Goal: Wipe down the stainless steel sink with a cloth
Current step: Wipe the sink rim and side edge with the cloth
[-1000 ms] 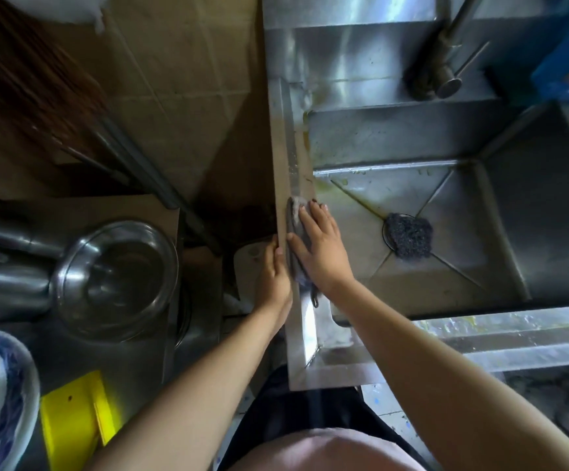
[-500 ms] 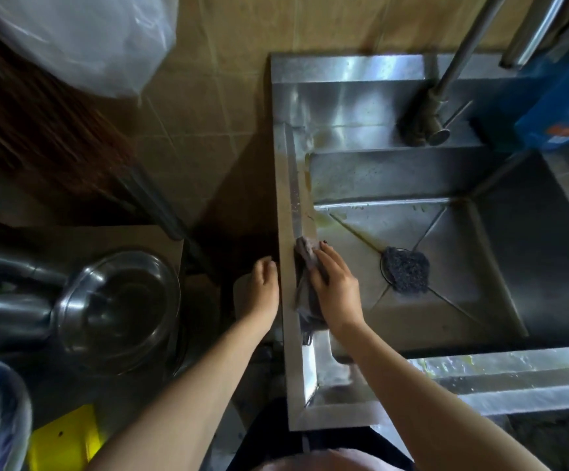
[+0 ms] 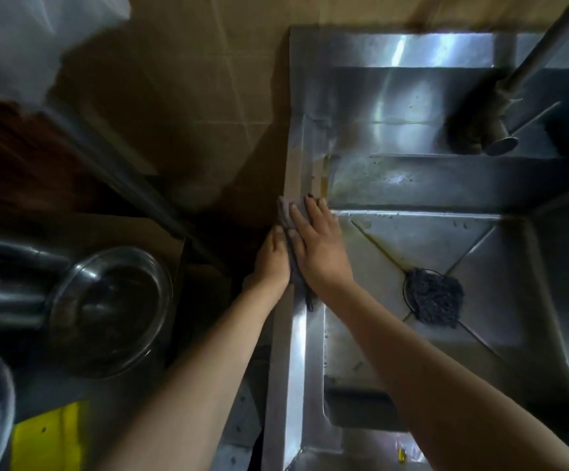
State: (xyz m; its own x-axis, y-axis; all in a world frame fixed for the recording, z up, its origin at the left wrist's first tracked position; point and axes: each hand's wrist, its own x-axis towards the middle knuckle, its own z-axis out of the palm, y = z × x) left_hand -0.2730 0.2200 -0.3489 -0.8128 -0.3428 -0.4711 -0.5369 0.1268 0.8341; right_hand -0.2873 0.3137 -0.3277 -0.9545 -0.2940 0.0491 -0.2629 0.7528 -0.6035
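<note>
On the far left a steel bowl (image 3: pixel 113 311) stands on the dark worktop, well apart from the work. Next comes the left hand (image 3: pixel 272 260). Half a second ago it was off the metal, with a gap between it and the sink (image 3: pixel 395 185). Now it is back at the outer edge of the left rim (image 3: pixel 298 351), touching the cloth (image 3: pixel 285 212). Its fingers lie nearly straight. The picture is blurred there, so it seems to press the cloth's edge rather than pinch it.

The cloth is a grey folded piece, lying lengthwise on the rim under the right hand (image 3: pixel 322 249). This hand is flat and relaxed, palm down, and grips nothing; it only presses the cloth on the steel. In 1 second both hands have travelled along the rim away from the person. The fingertips now reach the level of the basin's back-left corner.

I judge that this strip of rim is almost finished. The yellowish stains at the back corner and on the basin floor remain, so most of the wiping is not yet done. To the right, a dark scouring pad (image 3: pixel 434 299) sits on the drain, and the tap (image 3: pixel 500 137) hangs over the back ledge.
</note>
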